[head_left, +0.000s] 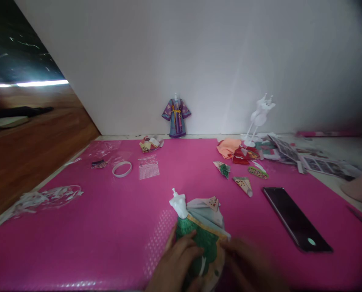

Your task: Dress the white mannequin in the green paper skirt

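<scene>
A small white doll mannequin [179, 204] lies on the pink mat near the front, dressed in a green skirt [208, 239] with a tan border. Pale grey fabric with a patterned corner [213, 203] spreads out to the right of its waist. My left hand [177, 261] is closed over the left side of the skirt, its fingers bent across the green cloth. At the skirt's right edge is my right hand [251, 261], smeared by motion. Its fingertips are close to the tan border, and I cannot make out whether they grip it.
A phone [296, 219] lies to the right. Behind are fabric scraps [243, 152], white mannequin stands [255, 119] and a purple-robed mannequin [177, 117] against the wall. A tape roll [122, 169], sticker-dot sheet [149, 170] and white strips [44, 200] lie left. Someone's skin shows far right [359, 188].
</scene>
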Motion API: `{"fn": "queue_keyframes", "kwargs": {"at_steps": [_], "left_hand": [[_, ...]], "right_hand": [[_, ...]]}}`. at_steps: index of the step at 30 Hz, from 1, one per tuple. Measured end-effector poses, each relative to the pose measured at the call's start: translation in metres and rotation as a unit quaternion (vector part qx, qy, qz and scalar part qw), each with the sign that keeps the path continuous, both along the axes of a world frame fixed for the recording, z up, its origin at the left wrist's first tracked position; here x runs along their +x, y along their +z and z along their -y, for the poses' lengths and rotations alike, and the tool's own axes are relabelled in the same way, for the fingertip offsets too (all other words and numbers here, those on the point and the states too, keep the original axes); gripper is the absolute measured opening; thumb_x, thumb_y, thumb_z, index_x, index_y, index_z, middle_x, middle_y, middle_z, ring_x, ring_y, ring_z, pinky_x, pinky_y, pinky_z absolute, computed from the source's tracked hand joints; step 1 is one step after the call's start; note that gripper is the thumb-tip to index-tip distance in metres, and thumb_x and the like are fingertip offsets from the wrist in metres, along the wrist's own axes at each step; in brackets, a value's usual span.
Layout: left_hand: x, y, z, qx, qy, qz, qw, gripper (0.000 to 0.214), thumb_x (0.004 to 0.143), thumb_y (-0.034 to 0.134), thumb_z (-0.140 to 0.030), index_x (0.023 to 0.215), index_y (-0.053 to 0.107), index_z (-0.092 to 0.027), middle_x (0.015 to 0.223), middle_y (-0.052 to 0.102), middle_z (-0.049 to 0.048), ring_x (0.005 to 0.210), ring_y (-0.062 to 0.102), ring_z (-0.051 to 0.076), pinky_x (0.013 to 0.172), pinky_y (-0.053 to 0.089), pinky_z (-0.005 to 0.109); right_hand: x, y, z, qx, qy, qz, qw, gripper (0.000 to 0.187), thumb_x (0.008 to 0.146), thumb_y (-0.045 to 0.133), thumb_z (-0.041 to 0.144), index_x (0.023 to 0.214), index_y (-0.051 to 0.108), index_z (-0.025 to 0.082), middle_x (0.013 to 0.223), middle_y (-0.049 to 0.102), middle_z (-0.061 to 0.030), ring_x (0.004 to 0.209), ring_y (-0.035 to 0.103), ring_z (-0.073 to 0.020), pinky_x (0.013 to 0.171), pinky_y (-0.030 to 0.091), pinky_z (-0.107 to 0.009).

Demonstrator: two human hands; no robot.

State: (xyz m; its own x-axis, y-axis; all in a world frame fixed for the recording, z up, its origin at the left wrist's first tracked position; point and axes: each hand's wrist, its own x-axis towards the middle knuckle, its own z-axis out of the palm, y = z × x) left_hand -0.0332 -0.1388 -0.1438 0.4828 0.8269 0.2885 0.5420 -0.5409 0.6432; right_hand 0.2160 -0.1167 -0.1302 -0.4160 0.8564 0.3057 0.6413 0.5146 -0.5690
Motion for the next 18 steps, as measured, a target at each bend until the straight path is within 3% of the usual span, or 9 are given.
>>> {"fn": "queue_keyframes", "kwargs": {"at_steps": [4,7,10,13,18], "left_hand": [[-0.001,-0.005,0.002,0.001,0.009,-0.002,1.0,0.045,0.086,0.062,-0.031,0.129,0.052,-0.026,0.134,0.059,0.0118,0.131,0.048,0.032,0.105,0.045,0.045],[0.0,-0.007,0.003,0.001,0.02,0.017,1.0,0.042,0.087,0.059,-0.034,0.128,0.053,-0.026,0.13,0.06,0.0123,0.131,0.048,0.032,0.103,0.047,0.044],[0.001,-0.009,0.005,0.007,0.032,0.04,0.999,0.043,0.09,0.056,-0.035,0.131,0.049,-0.027,0.127,0.062,0.0106,0.132,0.047,0.03,0.108,0.041,0.046],[0.004,-0.012,0.007,0.038,0.047,0.063,0.996,0.047,0.09,0.057,-0.043,0.133,0.045,-0.029,0.123,0.065,0.0082,0.125,0.054,0.027,0.114,0.032,0.047],[0.012,0.001,0.01,0.069,0.084,0.089,0.99,0.049,0.085,0.062,-0.053,0.128,0.049,-0.033,0.109,0.071,0.0043,0.106,0.065,0.023,0.107,0.04,0.04]], "right_hand": [[-0.001,0.001,-0.013,-0.079,-0.136,0.041,0.987,0.025,0.095,0.046,0.041,0.09,0.065,0.026,0.082,0.07,-0.0034,0.074,0.068,-0.0224,0.063,0.054,-0.032],[-0.006,-0.001,-0.019,-0.09,-0.158,0.064,0.981,0.029,0.092,0.049,0.044,0.074,0.061,0.024,0.073,0.067,-0.0033,0.068,0.067,-0.0238,0.056,0.051,-0.032],[-0.006,-0.002,-0.017,-0.082,-0.165,0.024,0.983,0.024,0.091,0.05,0.042,0.082,0.064,0.025,0.079,0.069,-0.0036,0.073,0.068,-0.0233,0.06,0.053,-0.032],[-0.002,0.008,-0.011,-0.063,-0.142,-0.048,0.987,0.02,0.091,0.053,0.04,0.098,0.066,0.027,0.088,0.072,-0.0028,0.076,0.069,-0.0206,0.066,0.056,-0.03],[-0.007,0.038,0.007,-0.106,-0.005,-0.111,0.988,0.013,0.089,0.059,0.034,0.097,0.068,0.031,0.089,0.073,-0.0017,0.08,0.07,-0.0193,0.071,0.057,-0.027]]}}
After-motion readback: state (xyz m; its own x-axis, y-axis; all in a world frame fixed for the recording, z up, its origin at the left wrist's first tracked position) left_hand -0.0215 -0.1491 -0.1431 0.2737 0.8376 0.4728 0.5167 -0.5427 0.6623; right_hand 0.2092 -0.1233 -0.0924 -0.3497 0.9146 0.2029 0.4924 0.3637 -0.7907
